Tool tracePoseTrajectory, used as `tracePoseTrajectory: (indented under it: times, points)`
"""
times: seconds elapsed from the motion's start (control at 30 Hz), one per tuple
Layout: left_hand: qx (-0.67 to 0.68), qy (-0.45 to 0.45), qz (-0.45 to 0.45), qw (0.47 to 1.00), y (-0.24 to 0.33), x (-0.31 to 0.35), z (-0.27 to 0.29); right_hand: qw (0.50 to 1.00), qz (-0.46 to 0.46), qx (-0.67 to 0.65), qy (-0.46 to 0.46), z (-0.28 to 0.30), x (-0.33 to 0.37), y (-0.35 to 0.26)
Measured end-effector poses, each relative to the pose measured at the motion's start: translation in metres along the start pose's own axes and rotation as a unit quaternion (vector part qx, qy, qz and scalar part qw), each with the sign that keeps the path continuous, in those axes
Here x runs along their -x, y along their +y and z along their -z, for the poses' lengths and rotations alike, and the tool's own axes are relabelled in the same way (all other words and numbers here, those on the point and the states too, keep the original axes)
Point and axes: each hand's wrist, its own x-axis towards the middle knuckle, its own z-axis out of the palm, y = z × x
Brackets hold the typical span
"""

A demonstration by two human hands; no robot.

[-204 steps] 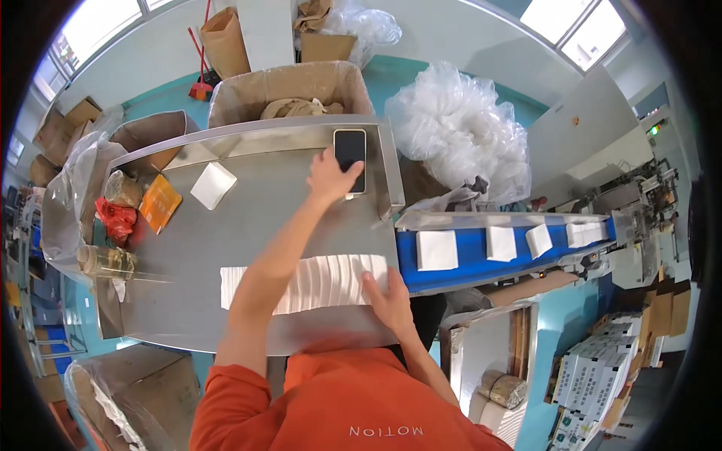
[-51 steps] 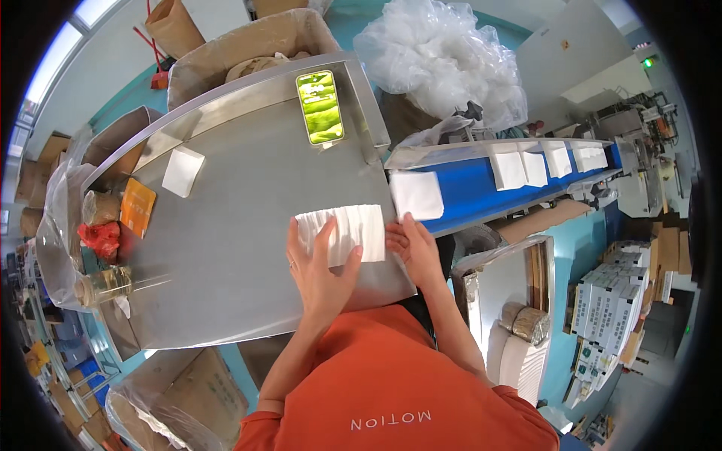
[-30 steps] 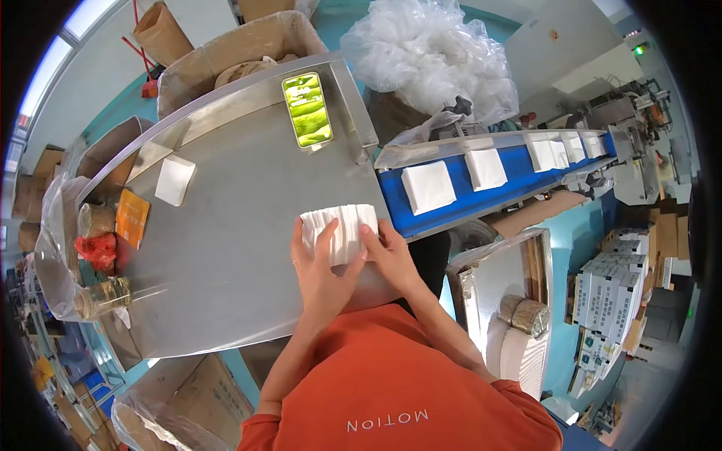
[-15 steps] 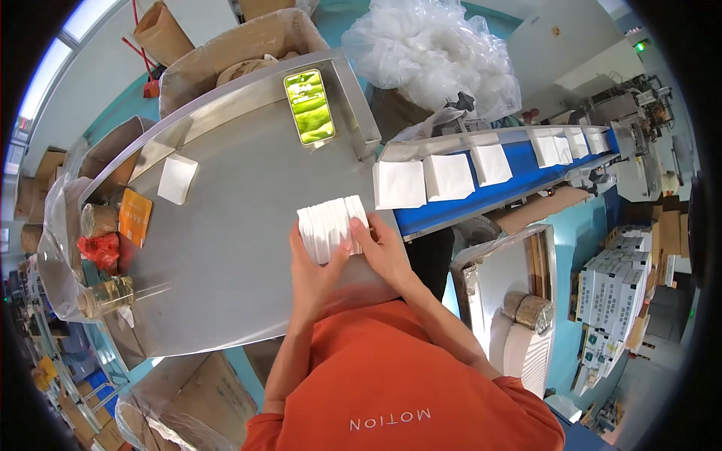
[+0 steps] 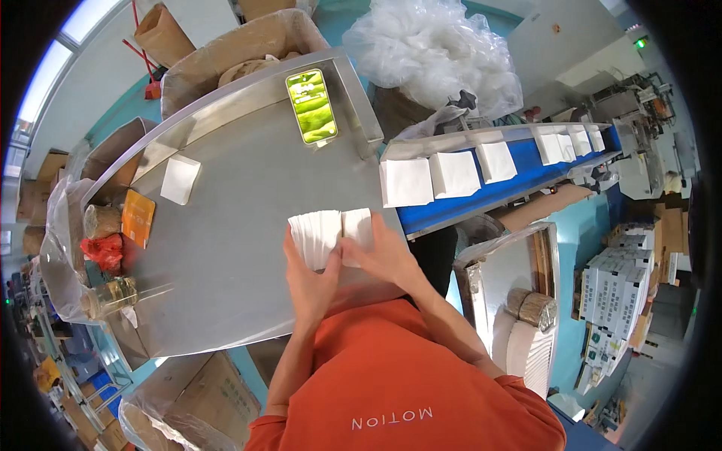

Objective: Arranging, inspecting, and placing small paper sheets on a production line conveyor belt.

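Observation:
Over the near right part of the metal table (image 5: 226,270), both hands hold a thick stack of white paper pieces, split by a narrow gap. My left hand (image 5: 310,286) is closed round the wider left bundle of white paper (image 5: 316,233), thumb at its lower edge. A smaller right bundle of white paper (image 5: 358,225) is gripped in my right hand (image 5: 385,254), whose thumb reaches the gap. Whether the pieces are napkins or some other paper cannot be made out. Several similar stacks of white paper (image 5: 407,183) stand along the blue conveyor belt (image 5: 451,205) to the right.
A lit phone (image 5: 313,109) lies at the table's far edge, below its raised metal rim. At the left are a white paper piece (image 5: 180,180), an orange packet (image 5: 138,218) and a red crumpled bag (image 5: 103,252). Clear plastic bags (image 5: 436,56) are heaped beyond the conveyor.
The single stack has parted into two bundles. My right hand has turned and shifted slightly right with the smaller one; my left hand holds the rest, a little lower.

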Motion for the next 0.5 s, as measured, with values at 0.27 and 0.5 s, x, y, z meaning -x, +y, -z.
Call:
tracePoseTrajectory:
  times: [0.27,0.5]
  points:
    - [-0.004,0.040,0.012,0.999,-0.006,0.005,0.019,0.806,-0.168,-0.567,0.039,0.008,-0.022,0.069]
    - [-0.010,-0.034,0.015,0.999,0.012,0.007,0.007,0.760,-0.106,-0.623,0.148,0.021,-0.033,0.088]
